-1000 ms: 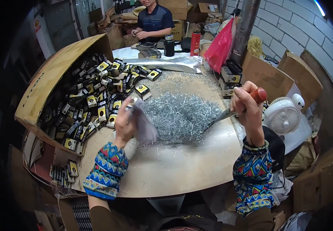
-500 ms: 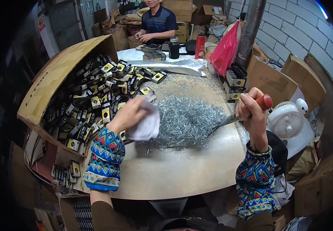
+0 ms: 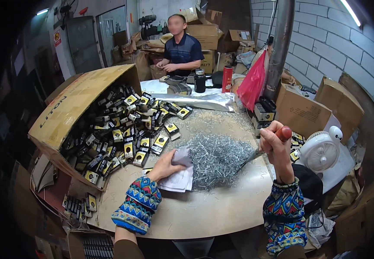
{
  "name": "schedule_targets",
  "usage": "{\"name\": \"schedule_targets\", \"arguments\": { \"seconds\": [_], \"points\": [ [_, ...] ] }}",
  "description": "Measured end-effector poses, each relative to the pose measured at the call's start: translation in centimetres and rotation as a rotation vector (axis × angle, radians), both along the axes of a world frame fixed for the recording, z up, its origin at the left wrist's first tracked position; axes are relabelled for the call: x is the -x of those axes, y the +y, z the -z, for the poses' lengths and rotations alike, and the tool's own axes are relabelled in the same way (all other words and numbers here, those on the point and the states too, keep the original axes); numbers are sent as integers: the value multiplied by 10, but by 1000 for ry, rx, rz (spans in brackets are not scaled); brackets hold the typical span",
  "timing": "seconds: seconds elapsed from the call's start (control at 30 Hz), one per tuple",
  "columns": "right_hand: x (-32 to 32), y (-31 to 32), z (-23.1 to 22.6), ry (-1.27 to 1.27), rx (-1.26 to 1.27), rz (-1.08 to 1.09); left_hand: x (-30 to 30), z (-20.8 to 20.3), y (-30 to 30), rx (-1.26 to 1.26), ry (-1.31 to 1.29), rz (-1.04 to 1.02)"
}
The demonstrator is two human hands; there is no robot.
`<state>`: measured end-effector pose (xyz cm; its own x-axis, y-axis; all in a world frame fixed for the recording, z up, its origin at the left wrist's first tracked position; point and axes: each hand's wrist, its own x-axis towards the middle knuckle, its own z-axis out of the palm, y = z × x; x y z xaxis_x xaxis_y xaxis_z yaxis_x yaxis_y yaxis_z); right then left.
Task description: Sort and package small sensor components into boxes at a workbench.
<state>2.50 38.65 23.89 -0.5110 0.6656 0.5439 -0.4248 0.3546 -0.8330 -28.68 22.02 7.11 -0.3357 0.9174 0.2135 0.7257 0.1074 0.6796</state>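
A heap of thin, shiny metal pins (image 3: pixel 217 157) lies mid-table. My left hand (image 3: pixel 166 166) is closed on a folded wad of white paper (image 3: pixel 179 181), whose edge rests against the heap's left side. On the right, my right hand (image 3: pixel 274 144) grips a scraper by its red-brown handle (image 3: pixel 285 133). The dark blade (image 3: pixel 252 156) slants down to the heap's right edge, its tip partly hidden among the pins. Left of the paper, small black-and-yellow boxes (image 3: pixel 160 143) spill from a large tipped cardboard carton (image 3: pixel 61 108).
Across the table (image 3: pixel 225 220) a person stands behind a black flask (image 3: pixel 200 81) and a red bottle (image 3: pixel 227 79). To the right are a pink bag (image 3: pixel 251 84) by a pole, open cartons (image 3: pixel 301 108) and a white fan (image 3: pixel 321 153). Loose pins are scattered around the heap.
My left hand and the paper have come in against the heap's left side. The scraper stays at the right edge. The whole view has tilted upward, showing more of the room.
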Motion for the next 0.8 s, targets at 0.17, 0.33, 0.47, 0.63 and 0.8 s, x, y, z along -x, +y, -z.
{"name": "schedule_targets", "arguments": {
  "seconds": [0.17,0.33,0.47,0.63,0.8],
  "points": [
    [2,-1,0,-18,12,-11,-4,5,-9,-23,124,-113],
    [4,-5,1,2,-8,30,-27,26,-23,-228,67,-250],
    [25,-25,-11,194,-54,138,-30,20,-35,-316,-188,-428],
    [16,-31,-51,699,32,-229,19,-11,-57,-673,-403,-398],
    [20,-39,-50,323,85,101,21,-53,-78,-502,-456,-302]
  ]
}}
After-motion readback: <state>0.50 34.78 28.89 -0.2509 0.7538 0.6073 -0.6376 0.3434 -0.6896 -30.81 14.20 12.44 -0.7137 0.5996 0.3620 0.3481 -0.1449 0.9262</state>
